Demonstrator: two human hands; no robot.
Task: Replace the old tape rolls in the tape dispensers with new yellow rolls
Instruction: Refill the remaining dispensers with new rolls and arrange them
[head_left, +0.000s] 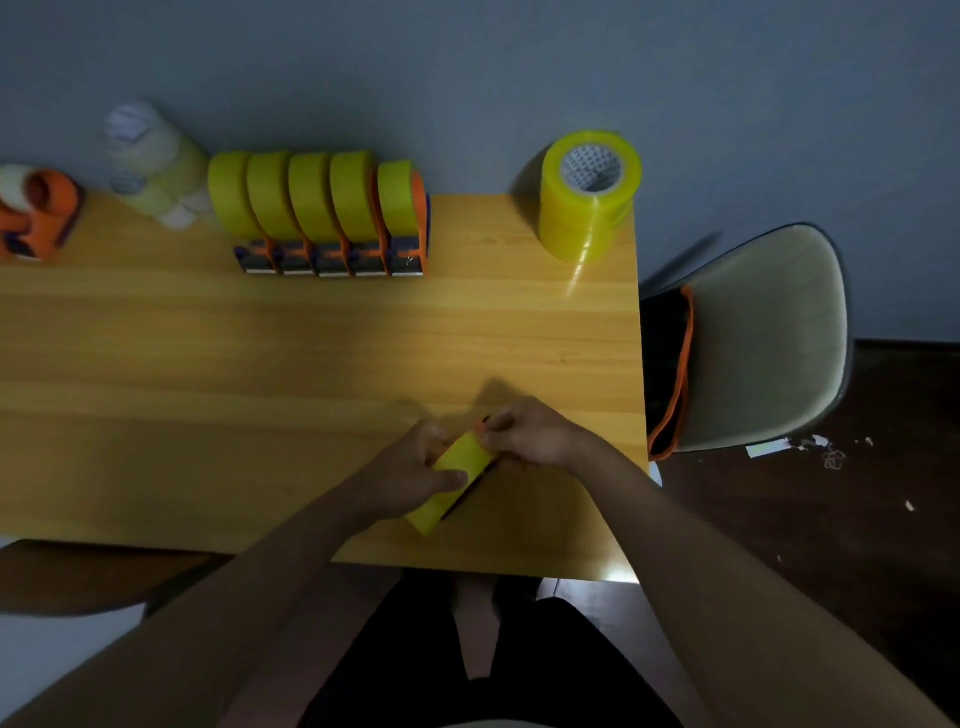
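A yellow tape roll (451, 483) mounted in an orange and black dispenser (475, 486) lies tilted near the table's front edge. My left hand (410, 475) grips the roll from the left, thumb across its face. My right hand (524, 434) pinches the dispenser's orange far end. At the back of the table stands a row of several dispensers (322, 213) loaded with yellow rolls. A stack of new yellow rolls (589, 195) stands at the back right corner.
Pale old tape rolls (150, 166) are piled at the back left, beside an orange dispenser (39, 215) holding a pale roll. The wooden table (260, 353) ends at the right by a grey chair (763, 338) with a dark bag on it.
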